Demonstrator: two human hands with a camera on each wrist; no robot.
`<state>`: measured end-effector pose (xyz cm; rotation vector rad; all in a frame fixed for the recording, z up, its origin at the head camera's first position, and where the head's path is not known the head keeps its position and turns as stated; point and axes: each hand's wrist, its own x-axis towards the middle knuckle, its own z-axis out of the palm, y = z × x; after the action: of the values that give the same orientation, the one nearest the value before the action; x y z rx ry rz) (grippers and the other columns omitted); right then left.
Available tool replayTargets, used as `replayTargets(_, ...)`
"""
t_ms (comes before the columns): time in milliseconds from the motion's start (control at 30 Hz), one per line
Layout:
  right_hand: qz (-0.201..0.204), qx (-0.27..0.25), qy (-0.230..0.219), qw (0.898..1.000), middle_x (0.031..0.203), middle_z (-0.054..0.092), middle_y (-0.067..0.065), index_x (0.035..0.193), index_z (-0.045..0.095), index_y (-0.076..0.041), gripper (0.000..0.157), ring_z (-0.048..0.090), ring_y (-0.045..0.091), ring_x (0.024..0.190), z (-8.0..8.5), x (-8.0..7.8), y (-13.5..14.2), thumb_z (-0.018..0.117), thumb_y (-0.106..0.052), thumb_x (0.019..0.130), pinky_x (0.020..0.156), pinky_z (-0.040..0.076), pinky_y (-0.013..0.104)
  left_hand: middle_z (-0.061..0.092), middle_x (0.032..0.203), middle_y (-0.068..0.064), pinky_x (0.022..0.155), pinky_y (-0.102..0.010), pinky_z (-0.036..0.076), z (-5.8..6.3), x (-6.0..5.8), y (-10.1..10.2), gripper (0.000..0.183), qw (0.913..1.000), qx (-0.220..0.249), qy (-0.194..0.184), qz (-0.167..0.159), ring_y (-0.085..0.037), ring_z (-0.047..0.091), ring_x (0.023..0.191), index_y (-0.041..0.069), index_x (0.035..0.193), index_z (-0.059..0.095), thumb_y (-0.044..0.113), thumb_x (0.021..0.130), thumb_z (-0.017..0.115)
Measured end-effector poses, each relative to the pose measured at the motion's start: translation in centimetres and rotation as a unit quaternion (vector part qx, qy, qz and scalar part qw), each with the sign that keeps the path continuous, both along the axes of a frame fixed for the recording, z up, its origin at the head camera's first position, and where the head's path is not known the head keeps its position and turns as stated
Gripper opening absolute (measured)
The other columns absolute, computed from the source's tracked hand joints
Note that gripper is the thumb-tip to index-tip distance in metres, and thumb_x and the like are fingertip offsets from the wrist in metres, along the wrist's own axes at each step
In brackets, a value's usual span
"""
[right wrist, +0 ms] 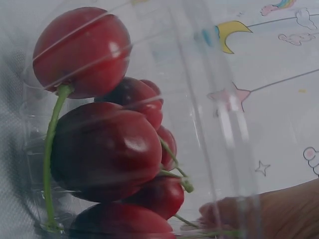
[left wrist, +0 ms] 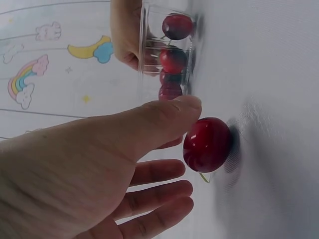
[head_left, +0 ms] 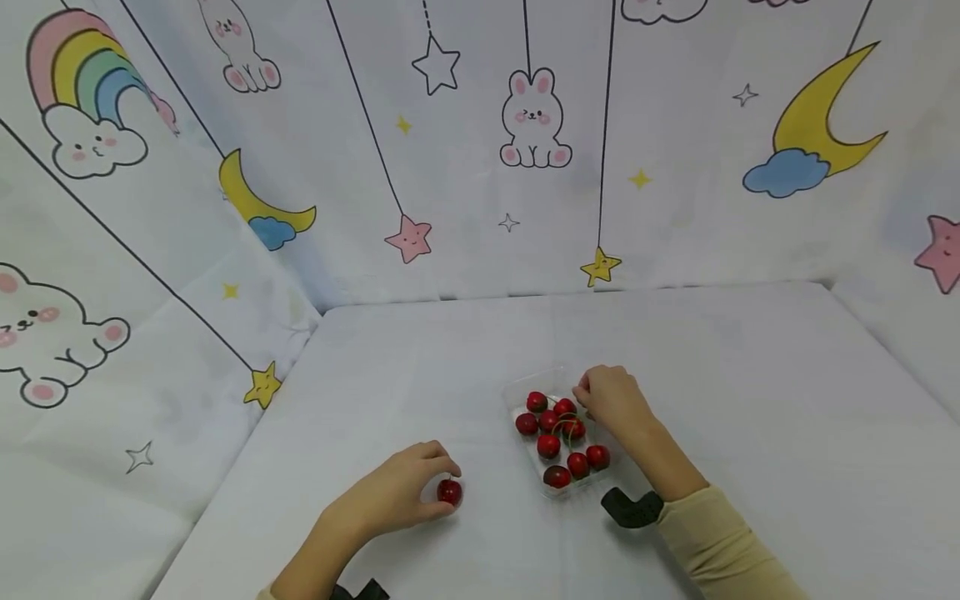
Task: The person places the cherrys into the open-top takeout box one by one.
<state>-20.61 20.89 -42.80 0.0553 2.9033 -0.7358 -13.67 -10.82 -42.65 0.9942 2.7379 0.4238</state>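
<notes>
In the head view a loose cherry (head_left: 449, 492) lies on the white cloth, between the thumb and fingers of my left hand (head_left: 401, 492). The left wrist view shows the thumb against the edge of that cherry (left wrist: 207, 145) and the other fingers loosely extended behind; the index fingertip is hidden. A thin green stem sticks out of it. My right hand (head_left: 613, 404) has its fingers bent at the far right rim of a clear plastic box (head_left: 551, 377) and seems to grip it. Several cherries (head_left: 548, 447) lie in the box. Through its wall the fingertips show only dimly.
Under everything spreads a white cloth-covered table (head_left: 420, 367). A white curtain (head_left: 465, 175) with rabbits, stars and moons hangs behind and on both sides. One black wrist mount (head_left: 632, 508) sits near the box's front right corner.
</notes>
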Motion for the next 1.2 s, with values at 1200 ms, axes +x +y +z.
replayTargets(1200, 0.003, 0.011, 0.021, 1.0, 0.067, 0.061, 0.004, 0.089, 0.068, -0.003, 0.018, 0.054, 0.013, 0.059, 0.2, 0.3, -0.2, 0.062, -0.02, 0.091, 0.051, 0.043, 0.022, 0.054, 0.103, 0.009, 0.074, -0.015, 0.049, -1.4, 0.1, 0.6, 0.022, 0.9996, 0.02, -0.002, -0.021, -0.001, 0.056, 0.084, 0.017, 0.103, 0.068, 0.014, 0.081, 0.074)
